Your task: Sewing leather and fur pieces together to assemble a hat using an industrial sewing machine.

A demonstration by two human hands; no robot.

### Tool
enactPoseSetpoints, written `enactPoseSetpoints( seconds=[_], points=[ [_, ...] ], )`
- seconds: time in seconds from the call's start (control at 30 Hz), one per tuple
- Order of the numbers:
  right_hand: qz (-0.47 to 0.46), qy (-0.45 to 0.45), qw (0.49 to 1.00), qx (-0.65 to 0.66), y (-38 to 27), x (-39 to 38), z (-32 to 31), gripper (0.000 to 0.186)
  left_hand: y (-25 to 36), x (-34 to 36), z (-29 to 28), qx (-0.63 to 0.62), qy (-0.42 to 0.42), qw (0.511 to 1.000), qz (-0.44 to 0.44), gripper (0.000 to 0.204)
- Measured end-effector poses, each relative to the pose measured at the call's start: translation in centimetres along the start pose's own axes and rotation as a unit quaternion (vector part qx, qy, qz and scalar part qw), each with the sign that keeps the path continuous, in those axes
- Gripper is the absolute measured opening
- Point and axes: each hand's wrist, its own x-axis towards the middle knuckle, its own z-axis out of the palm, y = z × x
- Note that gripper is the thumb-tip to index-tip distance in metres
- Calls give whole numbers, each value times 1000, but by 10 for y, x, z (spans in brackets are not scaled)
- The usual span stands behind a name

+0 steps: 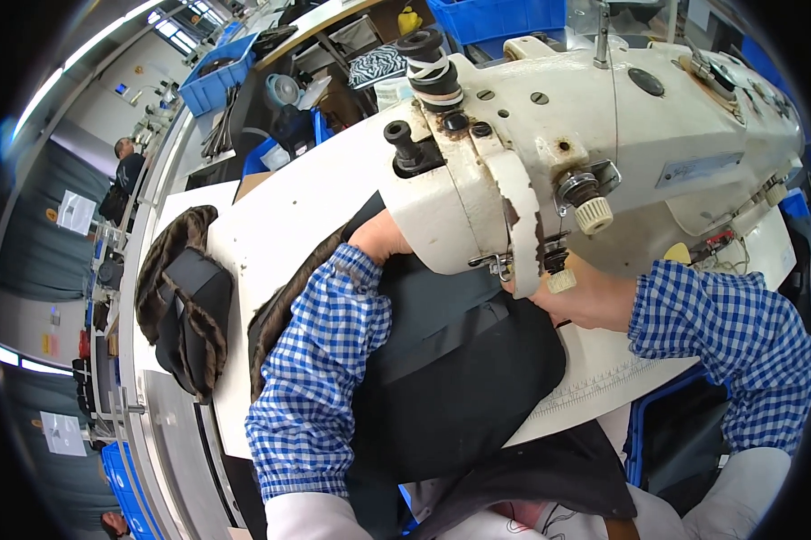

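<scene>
Black fabric [464, 405], lengthwise (strip [450, 338] aslant) toward sewing machine [558, 121]

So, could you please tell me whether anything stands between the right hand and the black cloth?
Nothing visible does: the right hand is at the edge of the black cloth, though the sewing machine hides the fingertips.

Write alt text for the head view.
A person in blue-checked sleeves has the left hand and right hand at a white sewing machine, with dark fabric beneath its head. A dark, fur-trimmed piece lies to the left.
</scene>
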Motion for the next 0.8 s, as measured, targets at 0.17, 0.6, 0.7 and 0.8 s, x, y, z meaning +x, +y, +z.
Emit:
enactPoseSetpoints(
  seconds=[0.17,0.6,0.7,0.8],
  points=[
    [27,39,998,29,23,16,24,62,30,7,-15,102,-8,994,-23,59],
    [70,-157,985,-25,0,-36,2,53,107,-61,-38,356,42,933,32,50],
    [16,-192,981,34,12,-34,4,49,168,-105,1,244,30,968,47,76],
    [-30,-213,971,107,14,-20,13,41,198,-103,74,133,122,981,-65,88]
  ],
)
